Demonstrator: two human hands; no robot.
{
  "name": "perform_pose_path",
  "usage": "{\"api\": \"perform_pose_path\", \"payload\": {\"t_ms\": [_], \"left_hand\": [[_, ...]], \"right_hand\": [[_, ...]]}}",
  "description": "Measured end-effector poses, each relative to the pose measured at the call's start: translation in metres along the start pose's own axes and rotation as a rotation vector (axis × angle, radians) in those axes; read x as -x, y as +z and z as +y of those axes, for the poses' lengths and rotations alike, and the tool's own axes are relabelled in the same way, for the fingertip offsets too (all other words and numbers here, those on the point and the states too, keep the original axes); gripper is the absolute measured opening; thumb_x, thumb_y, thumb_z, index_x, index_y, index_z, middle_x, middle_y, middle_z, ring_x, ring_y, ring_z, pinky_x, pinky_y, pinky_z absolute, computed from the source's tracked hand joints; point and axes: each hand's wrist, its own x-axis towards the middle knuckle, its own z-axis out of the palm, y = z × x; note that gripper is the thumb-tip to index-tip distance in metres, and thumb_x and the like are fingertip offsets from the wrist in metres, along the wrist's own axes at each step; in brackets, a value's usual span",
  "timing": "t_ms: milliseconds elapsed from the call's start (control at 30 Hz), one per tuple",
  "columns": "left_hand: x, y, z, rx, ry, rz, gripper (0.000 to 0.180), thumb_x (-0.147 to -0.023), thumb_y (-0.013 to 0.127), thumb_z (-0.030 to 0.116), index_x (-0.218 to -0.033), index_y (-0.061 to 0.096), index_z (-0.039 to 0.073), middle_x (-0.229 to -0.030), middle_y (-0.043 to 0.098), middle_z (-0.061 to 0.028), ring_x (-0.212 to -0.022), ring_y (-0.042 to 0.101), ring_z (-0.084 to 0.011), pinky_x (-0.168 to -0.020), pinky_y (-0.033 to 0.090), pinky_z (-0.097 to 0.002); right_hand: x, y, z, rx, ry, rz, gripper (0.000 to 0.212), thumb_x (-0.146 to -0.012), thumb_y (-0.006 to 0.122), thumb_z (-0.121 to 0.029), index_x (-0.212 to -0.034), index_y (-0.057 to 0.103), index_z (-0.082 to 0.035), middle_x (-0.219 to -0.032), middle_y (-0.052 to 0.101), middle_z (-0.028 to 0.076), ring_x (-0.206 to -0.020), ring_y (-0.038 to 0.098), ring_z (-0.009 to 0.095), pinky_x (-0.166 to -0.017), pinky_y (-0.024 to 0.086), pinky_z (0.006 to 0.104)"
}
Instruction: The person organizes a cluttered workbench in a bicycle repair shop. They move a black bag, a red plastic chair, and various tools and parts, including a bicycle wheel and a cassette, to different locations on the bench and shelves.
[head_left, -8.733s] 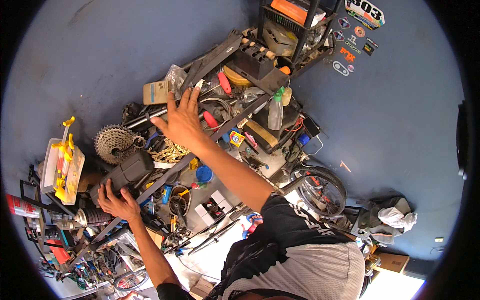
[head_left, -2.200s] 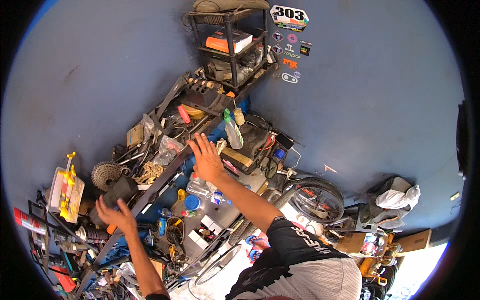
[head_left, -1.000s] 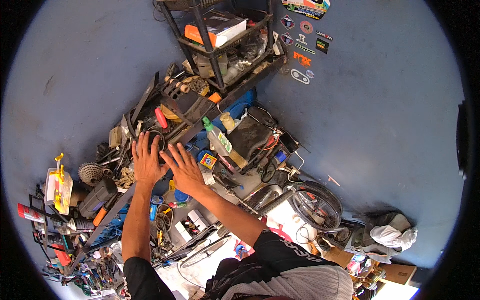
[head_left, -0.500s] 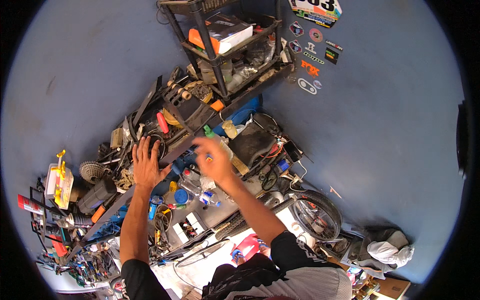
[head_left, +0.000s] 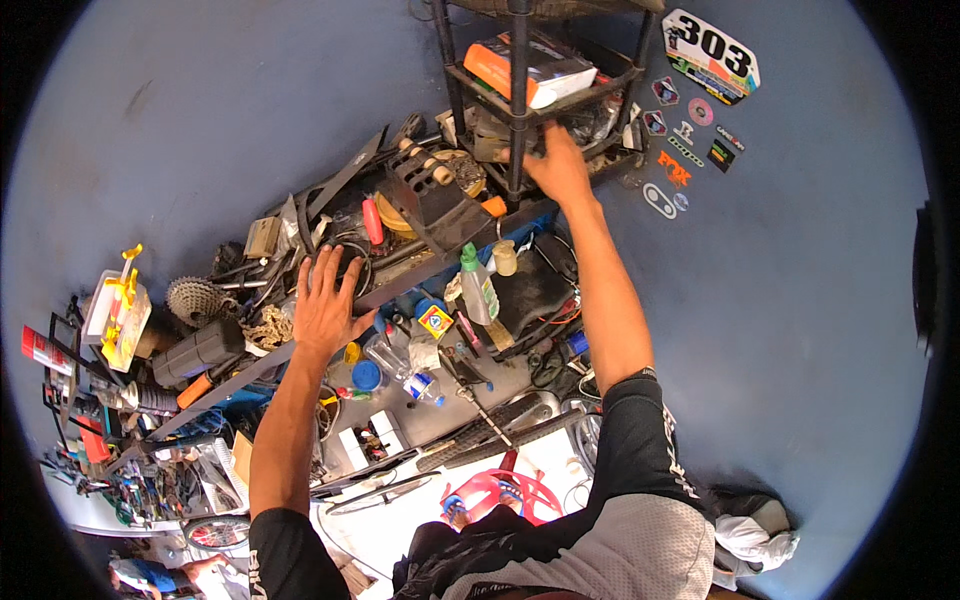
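Observation:
My left hand (head_left: 326,305) lies with fingers spread over the edge of the long dark shelf (head_left: 400,283), next to a coiled black cable. It holds nothing. My right hand (head_left: 563,172) reaches into the lower tier of the black rack (head_left: 518,110), its thumb and fingers apart. Its fingertips are partly lost among the contents, beside a dusty clear plastic container (head_left: 492,132); I cannot tell if they touch it. Clear plastic bags (head_left: 597,122) lie just beyond. An orange and white box (head_left: 540,72) sits on the tier above.
A bike cassette (head_left: 196,301), a black case (head_left: 198,352) and a red-handled tool (head_left: 372,221) crowd the long shelf. Below it stand a green-capped bottle (head_left: 480,287), a yellow-labelled container (head_left: 433,318) and a clear bottle (head_left: 422,388). Another person (head_left: 150,577) appears at lower left.
My right hand has moved from above the lower bench up and right into the rack. My left hand stays on the shelf edge. The view has shifted, showing more at lower left.

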Motion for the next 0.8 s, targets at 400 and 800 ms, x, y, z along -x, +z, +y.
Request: {"api": "perform_pose_path", "payload": {"t_ms": [400,800], "left_hand": [[0.003,0.0,-0.001,-0.011,-0.012,-0.03,0.093,-0.079,0.082,0.057,-0.156,0.049,0.017,-0.167,0.039,-0.0166,-0.159,0.029,-0.0351,-0.132,0.018,-0.056],[0.006,0.003,-0.003,0.014,-0.031,0.012,0.093,-0.076,0.085,0.052,-0.154,0.051,0.016,-0.164,0.04,-0.0159,-0.157,0.031,-0.0361,-0.131,0.02,-0.0566]], "right_hand": [[-0.022,0.003,0.068,-0.085,0.277,0.363,0.047,-0.097,0.076,-0.026,-0.132,0.062,0.002,-0.117,0.074,0.027,-0.111,0.071,0.045,-0.096,0.054,0.0512],[-0.004,-0.036,0.03,-0.094,0.135,-0.413,0.026,-0.091,0.058,-0.006,-0.102,0.081,-0.01,-0.108,0.08,0.013,-0.103,0.074,0.034,-0.099,0.053,0.0472]]}}
